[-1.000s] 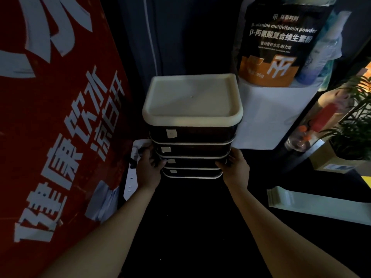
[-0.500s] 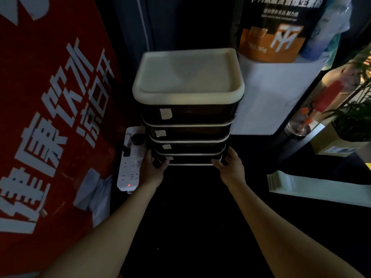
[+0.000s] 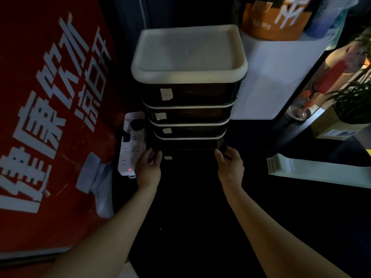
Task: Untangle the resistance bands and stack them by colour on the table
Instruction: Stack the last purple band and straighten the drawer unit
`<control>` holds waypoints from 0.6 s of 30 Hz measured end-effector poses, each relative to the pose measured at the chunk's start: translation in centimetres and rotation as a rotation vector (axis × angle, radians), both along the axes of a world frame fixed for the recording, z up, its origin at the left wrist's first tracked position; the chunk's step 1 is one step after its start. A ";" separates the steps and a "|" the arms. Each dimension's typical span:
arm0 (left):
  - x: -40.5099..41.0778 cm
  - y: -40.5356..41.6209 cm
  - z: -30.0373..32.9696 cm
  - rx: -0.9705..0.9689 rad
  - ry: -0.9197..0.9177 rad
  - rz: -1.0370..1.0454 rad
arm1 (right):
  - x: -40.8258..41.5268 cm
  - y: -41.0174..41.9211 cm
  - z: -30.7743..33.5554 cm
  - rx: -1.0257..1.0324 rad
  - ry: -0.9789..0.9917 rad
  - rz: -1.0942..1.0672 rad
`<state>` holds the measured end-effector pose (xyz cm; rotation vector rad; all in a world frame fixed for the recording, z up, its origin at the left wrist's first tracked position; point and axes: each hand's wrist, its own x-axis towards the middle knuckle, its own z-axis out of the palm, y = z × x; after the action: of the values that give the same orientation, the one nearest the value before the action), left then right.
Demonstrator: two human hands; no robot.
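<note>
Dim floor corner: stacked dark plastic drawer unit with a white lid point(image 3: 188, 57). Left hand point(image 3: 147, 167) and right hand point(image 3: 230, 167) each grip a corner of its bottom drawer point(image 3: 188, 146). Bands unseen, presumably inside. Risk: a hard pull tips the unit, or snags the white power strip point(image 3: 131, 149) just left.

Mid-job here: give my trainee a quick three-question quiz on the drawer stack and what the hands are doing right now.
1. True or false: both hands grip the lowest dark drawer of the white-topped stacked drawer unit.
2. What lies left of the unit? A) white power strip B) kettle C) shoe
3. Fill in: the panel with white characters at far left is ____.

Key: 1 true: left hand and right hand hold its front corners. 2 A. 3 red.
</note>
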<state>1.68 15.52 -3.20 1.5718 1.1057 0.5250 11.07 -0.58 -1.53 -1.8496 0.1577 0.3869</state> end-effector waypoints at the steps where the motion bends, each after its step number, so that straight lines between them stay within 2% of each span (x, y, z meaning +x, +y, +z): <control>1: -0.4 -0.2 0.0 -0.013 0.005 0.015 | -0.5 -0.1 0.0 0.000 0.010 -0.031; 8: -3.0 -2.2 0.8 0.015 0.068 0.020 | -3.3 -1.3 0.1 -0.010 0.056 -0.074; 18: -4.5 -3.1 1.0 -0.015 0.079 -0.057 | -3.9 -2.5 -0.1 -0.066 0.065 -0.013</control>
<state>-2.78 12.45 -2.17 1.6178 1.1181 0.4194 7.16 -3.06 -1.67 -1.9007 0.2289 0.4375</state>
